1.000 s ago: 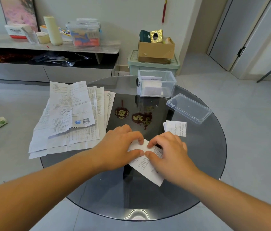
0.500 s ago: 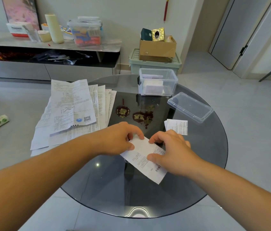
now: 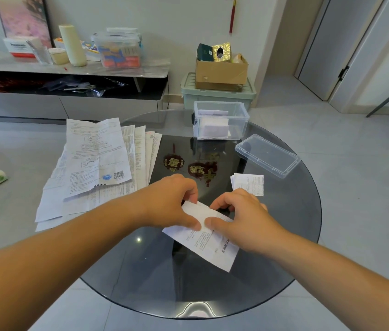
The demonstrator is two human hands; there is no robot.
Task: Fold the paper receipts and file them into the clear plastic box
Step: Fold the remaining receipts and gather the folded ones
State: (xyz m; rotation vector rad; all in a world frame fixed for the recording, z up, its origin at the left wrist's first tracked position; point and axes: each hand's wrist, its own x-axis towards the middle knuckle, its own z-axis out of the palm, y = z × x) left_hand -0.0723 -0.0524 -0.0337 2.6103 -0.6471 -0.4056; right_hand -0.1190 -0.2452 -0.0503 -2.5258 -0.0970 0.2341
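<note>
Head view: the left hand and right hand both pinch one receipt low over the desk, thumbs on top, fingers curled over its far edge. The open box stands at the desk's far edge, its lid to its right.

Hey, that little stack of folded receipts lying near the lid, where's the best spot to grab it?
Probably the right edge of the folded receipts, pinched from the right: they lie flat on the glass table, that side has bare glass beside it, and their left edges look fanned.
</note>
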